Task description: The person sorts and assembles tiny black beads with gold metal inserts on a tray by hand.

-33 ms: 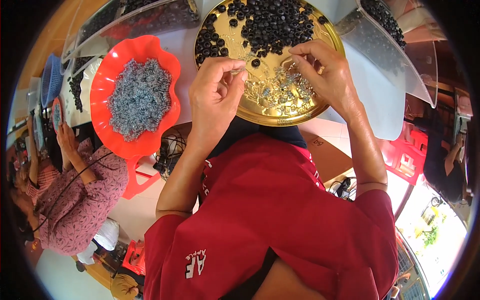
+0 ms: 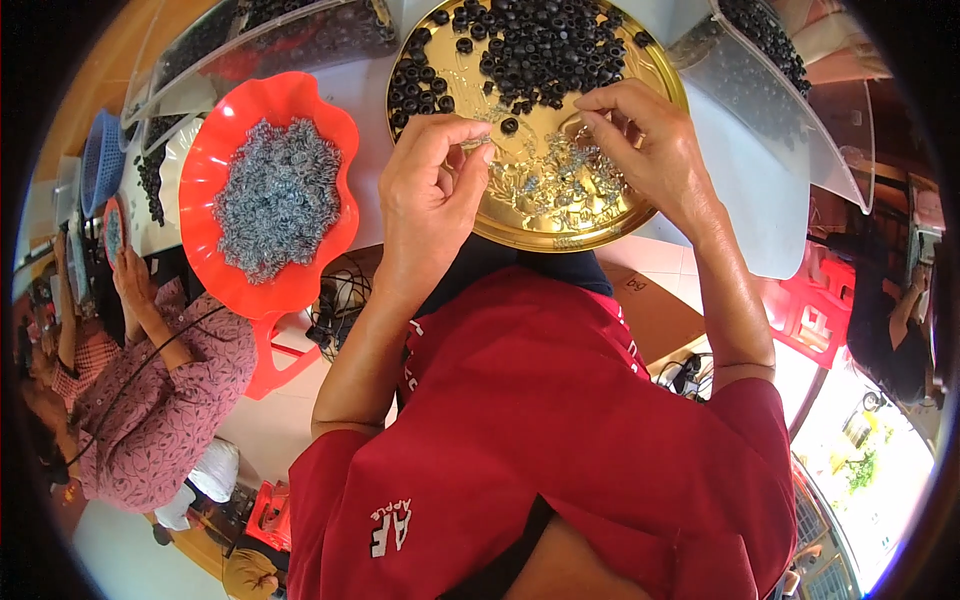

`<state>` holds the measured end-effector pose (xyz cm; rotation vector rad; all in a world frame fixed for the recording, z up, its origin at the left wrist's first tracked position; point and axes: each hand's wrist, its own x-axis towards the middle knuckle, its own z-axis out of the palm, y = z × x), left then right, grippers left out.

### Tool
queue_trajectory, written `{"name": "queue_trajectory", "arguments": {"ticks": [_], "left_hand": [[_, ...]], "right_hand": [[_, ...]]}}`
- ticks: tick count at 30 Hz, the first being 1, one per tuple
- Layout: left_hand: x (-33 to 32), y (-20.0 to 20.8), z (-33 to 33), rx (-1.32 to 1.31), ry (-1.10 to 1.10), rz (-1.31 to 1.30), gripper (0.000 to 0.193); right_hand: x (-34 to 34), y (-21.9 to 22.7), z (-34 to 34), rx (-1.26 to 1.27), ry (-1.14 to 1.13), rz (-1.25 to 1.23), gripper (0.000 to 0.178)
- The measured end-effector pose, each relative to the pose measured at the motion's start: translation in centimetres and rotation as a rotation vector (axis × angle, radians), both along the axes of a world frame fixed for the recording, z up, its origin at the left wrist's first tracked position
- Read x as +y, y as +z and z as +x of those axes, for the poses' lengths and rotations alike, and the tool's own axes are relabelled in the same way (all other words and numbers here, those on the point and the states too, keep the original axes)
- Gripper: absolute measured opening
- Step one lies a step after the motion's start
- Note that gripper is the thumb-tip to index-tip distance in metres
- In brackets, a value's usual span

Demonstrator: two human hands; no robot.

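Note:
Both my hands hover over a round gold tray (image 2: 518, 238). Thumb and forefinger of my left hand (image 2: 432, 195) are drawn together at its left side, with a tiny pale piece at their tips, too small to make out. My right hand (image 2: 655, 150) is curled at the right side, thumb and forefinger close together; anything between them is too small to name. Between the hands lie small metal spring-like pieces (image 2: 575, 180) and a single black ring (image 2: 509, 126). A heap of small black rings (image 2: 550, 50) covers the tray's far part.
A red wavy-edged bowl (image 2: 205, 210) full of small grey spring-like pieces (image 2: 275, 200) stands at left. Clear plastic bins with black parts flank the tray, one far left (image 2: 270, 50), one right (image 2: 790, 110). A person in a patterned pink top (image 2: 165, 400) sits at left.

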<state>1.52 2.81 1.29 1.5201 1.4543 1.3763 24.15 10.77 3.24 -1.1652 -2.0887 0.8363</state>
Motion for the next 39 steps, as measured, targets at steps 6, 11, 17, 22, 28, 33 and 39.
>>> {"name": "queue_trajectory", "arguments": {"ticks": [6,11,17,22,28,33,39], "left_hand": [[-0.1,0.3,0.2,0.216,0.006,0.052,0.019],[-0.3,0.3,0.0,0.212,0.009,0.049,0.019],[-0.4,0.2,-0.2,0.212,0.007,0.057,0.018],[-0.4,0.1,0.0,0.197,-0.002,0.057,0.019],[-0.1,0.2,0.7,0.197,-0.059,0.086,0.020],[0.0,0.1,0.8,0.191,-0.070,0.079,0.019],[-0.4,0.5,0.9,0.183,-0.055,0.050,0.018]], "right_hand": [[-0.3,-0.8,-0.7,-0.160,0.132,0.137,0.012],[-0.5,-0.7,-2.3,-0.369,0.115,0.260,0.012],[0.1,-0.7,-2.3,-0.527,0.136,0.181,0.011],[0.4,-0.8,-1.6,-0.256,0.084,0.008,0.016],[0.6,-1.1,-0.8,0.085,0.001,-0.337,0.023],[0.9,-0.7,-0.2,0.018,-0.042,-0.303,0.024],[0.5,-0.4,-0.2,0.066,0.046,-0.272,0.021]]}}
